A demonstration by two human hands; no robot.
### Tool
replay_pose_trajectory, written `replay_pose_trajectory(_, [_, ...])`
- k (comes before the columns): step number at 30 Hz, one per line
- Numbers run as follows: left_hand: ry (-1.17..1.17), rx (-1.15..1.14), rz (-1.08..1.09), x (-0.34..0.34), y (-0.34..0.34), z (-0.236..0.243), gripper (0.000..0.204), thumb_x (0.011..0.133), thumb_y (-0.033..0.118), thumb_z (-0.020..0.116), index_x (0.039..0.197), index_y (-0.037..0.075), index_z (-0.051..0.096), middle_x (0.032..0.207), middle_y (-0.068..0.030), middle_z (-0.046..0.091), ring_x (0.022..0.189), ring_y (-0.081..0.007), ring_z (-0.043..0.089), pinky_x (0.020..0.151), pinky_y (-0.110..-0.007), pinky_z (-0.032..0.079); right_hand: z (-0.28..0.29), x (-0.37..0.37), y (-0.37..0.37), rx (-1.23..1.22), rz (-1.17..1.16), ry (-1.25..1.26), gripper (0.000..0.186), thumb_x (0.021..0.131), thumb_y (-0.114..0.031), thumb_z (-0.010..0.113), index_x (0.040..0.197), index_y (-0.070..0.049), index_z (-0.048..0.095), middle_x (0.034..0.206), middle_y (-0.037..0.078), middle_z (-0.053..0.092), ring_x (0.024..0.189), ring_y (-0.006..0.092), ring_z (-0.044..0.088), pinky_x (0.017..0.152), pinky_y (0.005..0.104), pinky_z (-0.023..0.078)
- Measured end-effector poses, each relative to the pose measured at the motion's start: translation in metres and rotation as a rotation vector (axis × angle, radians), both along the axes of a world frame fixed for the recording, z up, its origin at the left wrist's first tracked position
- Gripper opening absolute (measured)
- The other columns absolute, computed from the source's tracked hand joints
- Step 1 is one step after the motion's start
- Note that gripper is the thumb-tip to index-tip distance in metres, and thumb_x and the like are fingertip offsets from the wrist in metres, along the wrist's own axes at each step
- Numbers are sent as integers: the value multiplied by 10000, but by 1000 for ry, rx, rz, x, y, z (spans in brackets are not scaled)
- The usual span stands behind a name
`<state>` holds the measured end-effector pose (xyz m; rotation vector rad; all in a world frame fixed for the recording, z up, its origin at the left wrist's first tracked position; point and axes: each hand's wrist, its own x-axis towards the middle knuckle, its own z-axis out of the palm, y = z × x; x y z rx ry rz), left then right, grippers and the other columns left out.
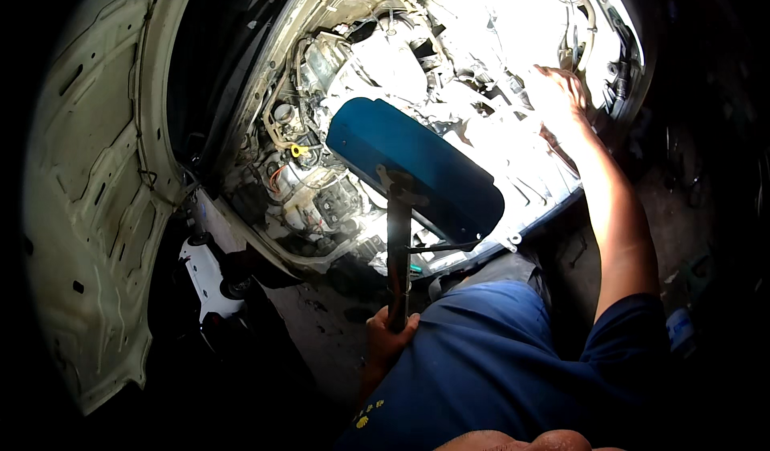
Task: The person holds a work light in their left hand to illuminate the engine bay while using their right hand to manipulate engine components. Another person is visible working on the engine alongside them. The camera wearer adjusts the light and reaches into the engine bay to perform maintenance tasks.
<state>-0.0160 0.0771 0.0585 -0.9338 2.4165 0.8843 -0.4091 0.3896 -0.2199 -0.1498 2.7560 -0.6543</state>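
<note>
My left hand point(390, 332) is wrapped round the dark handle point(398, 266) of a work lamp. The lamp's long blue head point(417, 170) lies across the near middle of an engine bay, its back toward me, and hides the parts under it. Strong light floods the bay beyond it. My right hand point(563, 102) reaches into the far right of the engine bay point(265, 122), beside hoses and wiring. Its fingers look bent, but glare washes out much of the hand, and whatever they close on cannot be made out.
A raised hood point(88, 186) stands at the left. The engine point(329, 202) shows wiring, hoses and a yellow ring-shaped handle point(299, 151). A white toy-like car shape point(204, 278) is on the lower left. A pale blue container point(680, 331) sits in shadow at the right.
</note>
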Motion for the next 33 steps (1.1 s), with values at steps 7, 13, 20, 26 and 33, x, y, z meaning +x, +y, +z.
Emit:
replay_pose_trajectory(7, [14,16,1,10,-3,-1,316,854,248,857,825,1,662,667,-79,675,632,-142,656,615,-357,509,58,4,-6,-51,-44,-51,376,941,-287,599,1277,-122,637,1181,151,713,1164,300,678,1062,446,511])
replay_pose_trajectory(13, [2,8,19,8,1,1,315,851,256,860,844,-1,679,687,-88,694,645,-150,671,627,-359,523,43,6,-2,-61,-18,76,335,920,-284,619,1203,-105,639,1117,147,726,1103,304,703,1002,446,537])
replay_pose_trajectory(20, [25,15,18,8,1,2,308,851,240,861,827,-3,674,688,-85,694,650,-124,661,617,-345,517,39,7,-3,-84,-18,116,385,919,-277,622,1273,-126,628,1098,135,725,1092,320,702,1035,475,513])
replay_pose_trajectory(26, [37,19,14,10,-3,-2,299,849,216,862,794,5,658,661,-71,674,644,-92,630,601,-341,501,22,6,-3,-81,-107,171,489,1053,-466,402,1138,-75,683,1132,166,743,1091,378,694,980,482,524])
replay_pose_trajectory(33, [16,22,26,2,2,-1,285,847,204,862,812,-2,668,666,-68,681,658,-89,639,614,-340,510,7,2,3,-60,-33,243,386,1041,-358,441,1060,-61,687,1051,181,749,1000,373,724,902,483,556])
